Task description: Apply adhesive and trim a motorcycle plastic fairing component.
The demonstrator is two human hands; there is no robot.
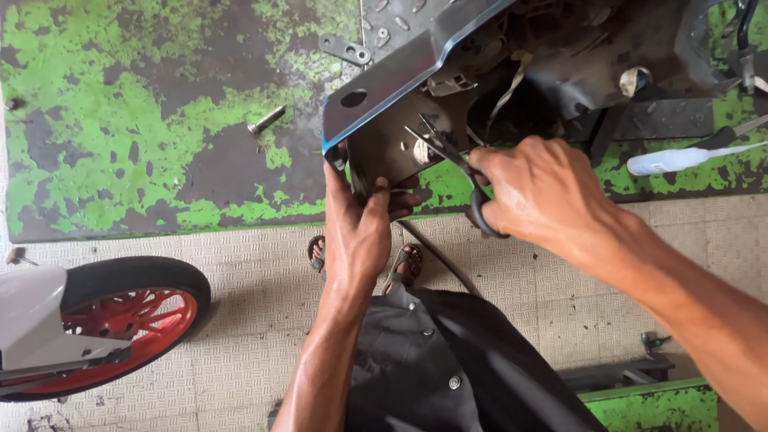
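We've got our left hand (362, 228) clamped on the black panel (400, 120) edge, right hand (534, 192) squeezing scissors (448, 156) up against it, bolt (266, 120) lying nearby.

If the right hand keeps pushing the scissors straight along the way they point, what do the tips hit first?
The right hand aims the scissors up-left. Their tips already sit against the dark bracket plate that the left hand grips, so probably that plate, though depth is unclear.
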